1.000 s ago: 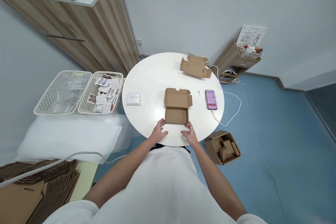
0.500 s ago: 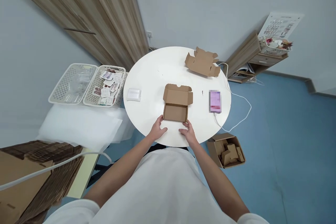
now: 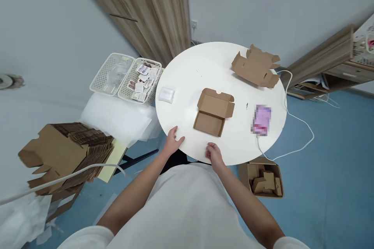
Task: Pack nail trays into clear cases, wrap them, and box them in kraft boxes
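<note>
An open brown cardboard box [image 3: 209,123] with its lid folded back lies on the round white table [image 3: 187,66]. My left hand [image 3: 173,141] is open at the table's front edge, left of the box and apart from it, thumb and fingers spread. Just below the box, not touching it, is my right hand [image 3: 214,155], fingers loosely bent and nothing visible in it. An unfolded cardboard box [image 3: 257,66] rests at the table's back right. A white padded packet [image 3: 166,95] lies on the left side, and a pixelated purple device [image 3: 262,120] with a cable on the right.
Left of the table stand two white baskets [image 3: 119,94], one holding small printed packets. White foam sheets [image 3: 117,118] and a stack of flat cardboard boxes [image 3: 62,149] are nearer me. A carton with cardboard pieces [image 3: 251,171] sits on the floor at right. A cable [image 3: 304,151] loops beyond the table.
Both hands have come away from the box; the left has moved leftward off its corner and the right has drawn back below it. My view has turned left.
</note>
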